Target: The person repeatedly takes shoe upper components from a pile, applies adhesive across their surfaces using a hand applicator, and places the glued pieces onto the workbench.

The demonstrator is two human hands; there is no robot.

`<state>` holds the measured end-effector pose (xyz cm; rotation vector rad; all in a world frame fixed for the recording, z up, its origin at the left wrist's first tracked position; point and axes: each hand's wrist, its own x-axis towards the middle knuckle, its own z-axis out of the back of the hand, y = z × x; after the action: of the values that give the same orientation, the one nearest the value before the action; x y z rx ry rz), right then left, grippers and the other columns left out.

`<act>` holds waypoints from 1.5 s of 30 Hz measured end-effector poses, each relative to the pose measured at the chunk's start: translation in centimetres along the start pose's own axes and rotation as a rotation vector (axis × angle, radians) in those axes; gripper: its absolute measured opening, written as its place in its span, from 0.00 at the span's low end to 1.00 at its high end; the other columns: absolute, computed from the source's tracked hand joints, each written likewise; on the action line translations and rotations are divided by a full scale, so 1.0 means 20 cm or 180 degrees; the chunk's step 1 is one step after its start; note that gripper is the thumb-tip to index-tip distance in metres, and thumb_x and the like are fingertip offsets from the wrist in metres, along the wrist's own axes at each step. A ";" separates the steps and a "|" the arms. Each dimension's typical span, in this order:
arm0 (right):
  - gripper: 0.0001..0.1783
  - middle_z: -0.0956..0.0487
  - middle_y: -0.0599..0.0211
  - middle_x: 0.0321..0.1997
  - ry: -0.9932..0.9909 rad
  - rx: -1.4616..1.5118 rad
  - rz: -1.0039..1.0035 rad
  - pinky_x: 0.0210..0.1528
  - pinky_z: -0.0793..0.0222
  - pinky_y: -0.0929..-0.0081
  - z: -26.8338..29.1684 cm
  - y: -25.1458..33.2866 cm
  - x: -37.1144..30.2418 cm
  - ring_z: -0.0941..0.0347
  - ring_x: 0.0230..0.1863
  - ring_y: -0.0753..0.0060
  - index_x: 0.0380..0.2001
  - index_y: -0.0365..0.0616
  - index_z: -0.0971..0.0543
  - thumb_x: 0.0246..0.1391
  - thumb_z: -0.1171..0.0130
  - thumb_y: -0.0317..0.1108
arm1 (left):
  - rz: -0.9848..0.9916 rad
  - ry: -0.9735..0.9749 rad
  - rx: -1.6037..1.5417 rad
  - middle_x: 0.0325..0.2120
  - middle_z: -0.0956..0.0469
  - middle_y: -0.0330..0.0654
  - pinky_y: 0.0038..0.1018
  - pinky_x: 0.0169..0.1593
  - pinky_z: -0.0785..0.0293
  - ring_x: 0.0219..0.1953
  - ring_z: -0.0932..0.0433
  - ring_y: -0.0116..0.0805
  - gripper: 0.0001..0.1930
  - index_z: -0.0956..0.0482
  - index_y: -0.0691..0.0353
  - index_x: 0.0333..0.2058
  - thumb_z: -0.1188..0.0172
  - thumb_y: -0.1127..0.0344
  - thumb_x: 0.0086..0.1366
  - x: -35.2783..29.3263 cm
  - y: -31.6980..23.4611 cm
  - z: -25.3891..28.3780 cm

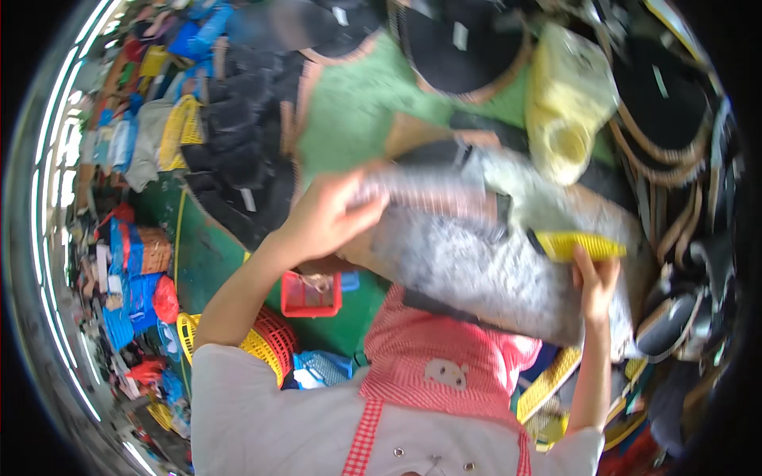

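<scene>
My left hand (329, 214) is closed on the left end of a long, pale, ridged strip (436, 194), smeared by motion, so its kind is unclear. The strip lies over a worn grey-white work board (460, 262) in front of my pink apron. At the board's right side, my right hand (597, 282) pinches a yellow ridged piece (583, 245) with a dark left end, perhaps a tool handle. Beyond it, a translucent yellow plastic jug (571, 95) lies with its round mouth toward me.
Black pieces with tan edges (464, 47) lie along the far side of the green tabletop (349, 99). More dark pieces (254, 135) are piled at left, others (667, 95) at right. Below left are a red bin (311, 305) and a yellow-and-red basket (274, 345).
</scene>
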<state>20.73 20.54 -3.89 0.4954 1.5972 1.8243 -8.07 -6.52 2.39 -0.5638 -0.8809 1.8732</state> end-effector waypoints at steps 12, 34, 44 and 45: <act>0.05 0.27 0.76 0.20 -0.0136 0.0381 0.0025 0.16 0.46 0.86 0.03 0.13 0.13 0.39 0.15 0.89 0.35 0.39 0.22 0.58 0.42 0.29 | -0.1288 -0.2942 0.2180 0.50 0.28 0.49 0.40 0.59 0.36 0.54 0.31 0.52 0.30 0.30 0.61 0.54 0.34 0.69 0.50 0.92 0.58 0.61; 0.08 0.30 0.76 0.20 -0.0747 0.0291 0.0586 0.17 0.52 0.87 0.14 0.14 0.32 0.43 0.15 0.89 0.35 0.41 0.25 0.59 0.40 0.34 | -0.1678 -0.2006 -0.0956 0.23 0.32 0.30 0.15 0.25 0.39 0.23 0.35 0.18 0.05 0.30 0.59 0.35 0.51 0.66 0.63 0.73 -0.19 0.82; 0.12 0.19 0.58 0.32 -0.0705 0.0494 0.0309 0.23 0.29 0.82 0.08 0.13 0.14 0.23 0.24 0.75 0.38 0.35 0.25 0.58 0.40 0.33 | -0.1775 0.0107 0.0800 0.35 0.26 0.38 0.34 0.46 0.29 0.39 0.25 0.38 0.18 0.27 0.58 0.41 0.36 0.75 0.49 0.40 -0.22 -0.39; 0.12 0.19 0.58 0.32 -0.0670 0.0376 0.0376 0.23 0.28 0.81 0.05 0.15 0.12 0.23 0.24 0.74 0.38 0.34 0.25 0.58 0.40 0.33 | -0.1806 -0.0181 0.1269 0.37 0.27 0.38 0.35 0.48 0.29 0.41 0.26 0.39 0.20 0.27 0.57 0.41 0.34 0.73 0.48 0.36 -0.21 -0.44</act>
<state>18.94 22.81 -1.05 0.8233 1.5643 1.7049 -2.66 4.15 -0.07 -0.0046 -0.5949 1.4834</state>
